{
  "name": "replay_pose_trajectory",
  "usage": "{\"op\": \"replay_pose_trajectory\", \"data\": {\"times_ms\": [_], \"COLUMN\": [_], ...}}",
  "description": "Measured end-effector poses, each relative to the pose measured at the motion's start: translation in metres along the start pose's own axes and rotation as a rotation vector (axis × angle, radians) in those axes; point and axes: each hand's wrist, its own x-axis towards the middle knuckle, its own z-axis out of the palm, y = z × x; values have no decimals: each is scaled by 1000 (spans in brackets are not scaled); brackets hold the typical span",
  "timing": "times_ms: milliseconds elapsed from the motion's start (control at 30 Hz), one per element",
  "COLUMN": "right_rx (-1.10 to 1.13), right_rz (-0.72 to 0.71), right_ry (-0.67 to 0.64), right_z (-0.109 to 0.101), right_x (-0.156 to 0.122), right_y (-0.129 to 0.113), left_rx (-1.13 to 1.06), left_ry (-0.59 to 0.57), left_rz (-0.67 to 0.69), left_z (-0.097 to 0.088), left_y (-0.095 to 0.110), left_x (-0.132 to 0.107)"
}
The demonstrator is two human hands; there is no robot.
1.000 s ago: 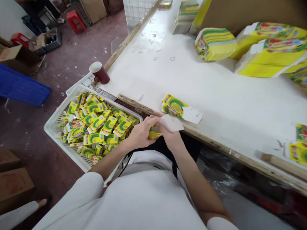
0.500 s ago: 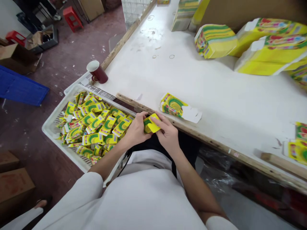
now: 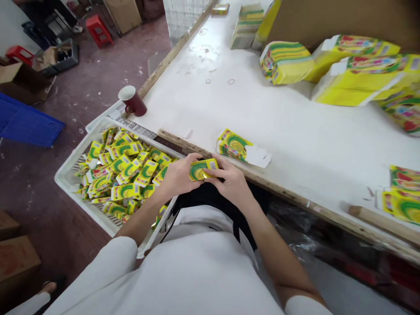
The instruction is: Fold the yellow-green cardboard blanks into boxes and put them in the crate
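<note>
Between my two hands, just off the table's front edge, is a small yellow and green carton (image 3: 199, 169). Its printed face and barcode are turned up. My left hand (image 3: 182, 174) grips its left end, and my right hand (image 3: 229, 177) closes round the right end with a fingertip on the front. Left of my hands, a white plastic basket (image 3: 67, 168) holds a heap of similar small cartons (image 3: 126, 162). On the table just beyond my hands lies a stack of flat cartons (image 3: 234, 144) with white flaps sticking out to the right.
A maroon mug (image 3: 134, 103) stands at the corner of the white table (image 3: 183, 105). Bundles of flat yellow cartons (image 3: 288, 63) line the back right. More cartons (image 3: 402, 199) lie at the right beside a wooden strip (image 3: 383, 223). Red stools (image 3: 98, 31) stand on the floor.
The yellow flap that stood out from the carton is now folded in, and the barcode end shows. My left hand has shifted slightly left. The view has turned a little.
</note>
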Motion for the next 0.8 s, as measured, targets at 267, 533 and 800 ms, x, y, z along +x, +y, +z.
{"op": "replay_pose_trajectory", "data": {"times_ms": [267,533,800], "right_rx": [195,-555,-213], "right_rz": [95,399,408], "right_ry": [19,256,441], "right_z": [-7,-35,-37], "right_x": [8,16,14], "right_y": [4,67,46], "left_rx": [4,501,-421], "left_ry": [-137,-205,-113], "left_rz": [-95,-373,-133], "left_z": [-18,-84,-1], "left_y": [-11,-84,-35], "left_x": [-8,-71,-20]}}
